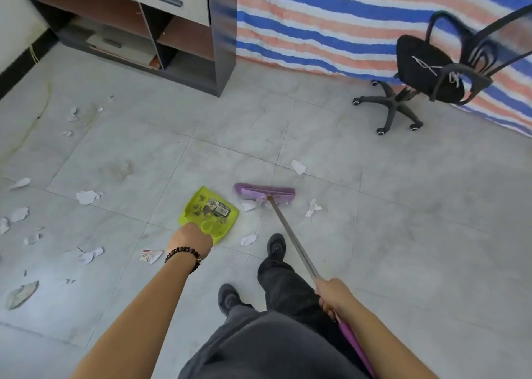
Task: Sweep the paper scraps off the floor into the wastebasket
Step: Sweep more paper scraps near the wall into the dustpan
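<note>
The left hand grips the back edge of a green dustpan, held low at the grey tiled floor. The right hand holds the metal handle of a broom, whose purple head rests on the floor just right of the dustpan. One paper scrap lies just beside the head, and more scraps lie at the left. Inside the dustpan are dark bits, perhaps dirt. A black office chair stands by a striped tarp.
</note>
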